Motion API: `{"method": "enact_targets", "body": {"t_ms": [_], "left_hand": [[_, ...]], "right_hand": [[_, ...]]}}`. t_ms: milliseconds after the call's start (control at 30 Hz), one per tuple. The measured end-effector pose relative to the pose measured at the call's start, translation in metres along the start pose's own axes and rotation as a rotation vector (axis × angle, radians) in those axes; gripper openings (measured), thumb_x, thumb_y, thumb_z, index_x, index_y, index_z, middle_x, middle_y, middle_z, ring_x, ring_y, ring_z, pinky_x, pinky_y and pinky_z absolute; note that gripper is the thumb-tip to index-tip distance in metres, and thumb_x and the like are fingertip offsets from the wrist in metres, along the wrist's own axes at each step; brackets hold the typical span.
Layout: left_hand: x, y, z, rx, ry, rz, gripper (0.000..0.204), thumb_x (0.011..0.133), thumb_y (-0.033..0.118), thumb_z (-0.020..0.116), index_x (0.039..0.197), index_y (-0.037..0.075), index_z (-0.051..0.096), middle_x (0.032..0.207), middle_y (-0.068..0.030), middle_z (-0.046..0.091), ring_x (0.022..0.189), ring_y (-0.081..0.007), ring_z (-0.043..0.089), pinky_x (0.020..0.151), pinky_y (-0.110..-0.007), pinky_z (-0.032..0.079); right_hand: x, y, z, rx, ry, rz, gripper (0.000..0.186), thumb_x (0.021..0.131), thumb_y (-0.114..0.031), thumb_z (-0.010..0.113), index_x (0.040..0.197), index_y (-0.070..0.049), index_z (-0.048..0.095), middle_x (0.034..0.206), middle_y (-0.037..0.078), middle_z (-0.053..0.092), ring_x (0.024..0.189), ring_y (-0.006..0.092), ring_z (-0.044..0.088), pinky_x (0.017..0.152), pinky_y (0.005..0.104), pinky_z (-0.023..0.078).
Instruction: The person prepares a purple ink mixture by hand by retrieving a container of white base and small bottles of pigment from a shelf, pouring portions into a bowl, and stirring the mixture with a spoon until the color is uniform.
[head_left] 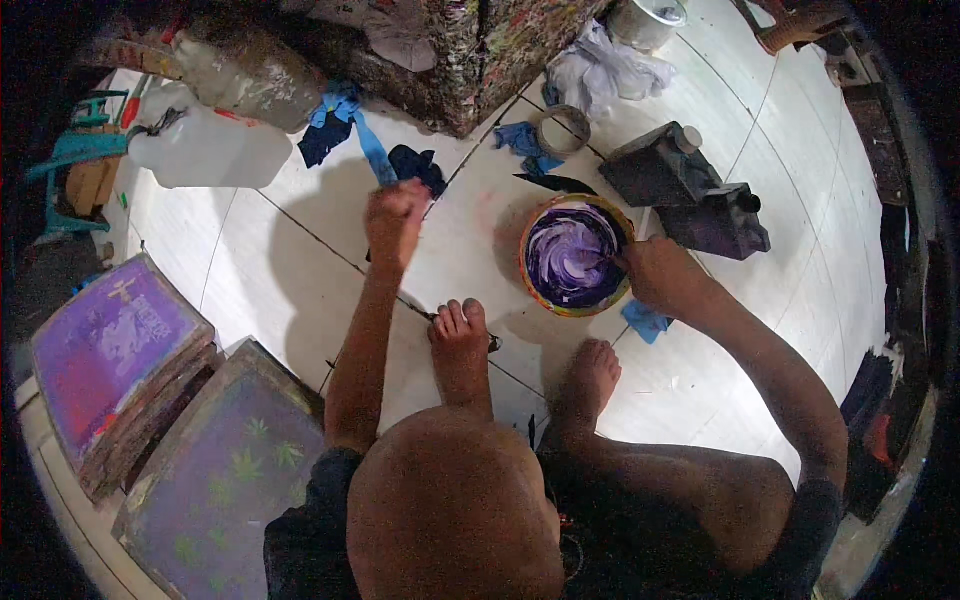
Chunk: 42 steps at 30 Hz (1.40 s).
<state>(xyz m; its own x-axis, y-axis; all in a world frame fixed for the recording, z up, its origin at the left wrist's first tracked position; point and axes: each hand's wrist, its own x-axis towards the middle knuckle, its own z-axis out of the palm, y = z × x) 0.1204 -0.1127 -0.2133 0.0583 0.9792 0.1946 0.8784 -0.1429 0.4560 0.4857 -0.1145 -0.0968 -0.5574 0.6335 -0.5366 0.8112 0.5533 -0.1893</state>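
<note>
On the white tiled floor (780,330), in front of the person's feet, stands a round bowl (541,300) of purple and white paint (568,250). The work in hand is judged to be the mixing of this paint.

Status: both colours are in the bowl and partly combined. Pale swirls run through the dark purple, and unblended white shows across the surface. An even colour is not yet reached; further blending is judged to be left. The rim carries smears of paint. No paint from this bowl can be confirmed on the purple panel (130,340) or the grey panel with green leaf shapes (235,470), both at the person's left.

Right hand (655,272): positioned at the right side of the bowl. The fingers are closed on a thin stirrer (612,261), which reaches into the paint. Only a short part shows, so its exact kind cannot be told.

Left hand (398,215): raised well apart from the bowl, with the dark blue cloth (418,168) just beyond it in view. The fingers look curled, but blur hides how far they are closed and whether anything is held.

Surroundings: two black jugs (658,165) stand near the bowl, beyond the right hand.
</note>
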Motion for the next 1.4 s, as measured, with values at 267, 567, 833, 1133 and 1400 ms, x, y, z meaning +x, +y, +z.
{"method": "enact_targets", "body": {"t_ms": [267,567,833,1133,1400], "left_hand": [[0.016,-0.040,-0.005,0.112,-0.090,0.292,0.061,0.084,0.025,0.064,0.137,0.007,0.040,0.144,-0.0184,0.035,0.130,-0.0374,0.034,0.104,-0.047,0.029],[-0.005,-0.058,0.036,-0.037,-0.003,0.129,0.011,0.084,0.005,0.060,0.093,-0.001,0.061,0.092,-0.0158,0.059,0.090,-0.0326,0.056,0.083,-0.040,0.044],[0.026,0.076,0.020,-0.692,-0.042,-0.234,0.017,0.088,0.010,0.062,0.097,-0.003,0.055,0.074,-0.0107,0.063,0.064,-0.0187,0.061,0.061,-0.029,0.046],[-0.015,0.044,0.037,0.065,-0.095,0.308,0.048,0.084,0.030,0.063,0.119,0.000,0.049,0.126,-0.0193,0.044,0.129,-0.0339,0.031,0.105,-0.057,0.020],[0.042,0.059,0.072,-0.059,-0.097,0.215,0.039,0.078,0.020,0.067,0.107,-0.003,0.052,0.110,-0.0189,0.052,0.107,-0.0352,0.048,0.098,-0.046,0.036]], "right_hand": [[0.001,0.001,-0.003,0.041,-0.016,0.002,0.016,0.087,-0.011,0.052,0.085,0.001,0.062,0.072,0.021,0.063,0.068,0.0385,0.064,0.063,0.0470,0.053],[0.002,0.004,0.005,0.059,-0.044,0.061,0.017,0.087,-0.012,0.054,0.082,0.000,0.064,0.072,0.024,0.062,0.069,0.0384,0.065,0.062,0.0463,0.053],[0.000,-0.002,-0.008,0.129,-0.067,0.060,0.024,0.090,-0.017,0.053,0.082,0.003,0.063,0.069,0.025,0.061,0.069,0.0391,0.065,0.062,0.0468,0.053],[-0.001,0.000,-0.003,0.102,-0.089,0.071,0.023,0.090,-0.015,0.052,0.083,0.005,0.060,0.069,0.026,0.061,0.069,0.0403,0.064,0.061,0.0468,0.054],[-0.006,-0.004,-0.013,0.163,-0.001,-0.002,0.025,0.090,-0.018,0.052,0.081,0.003,0.063,0.071,0.024,0.062,0.069,0.0395,0.065,0.064,0.0462,0.054]]}}
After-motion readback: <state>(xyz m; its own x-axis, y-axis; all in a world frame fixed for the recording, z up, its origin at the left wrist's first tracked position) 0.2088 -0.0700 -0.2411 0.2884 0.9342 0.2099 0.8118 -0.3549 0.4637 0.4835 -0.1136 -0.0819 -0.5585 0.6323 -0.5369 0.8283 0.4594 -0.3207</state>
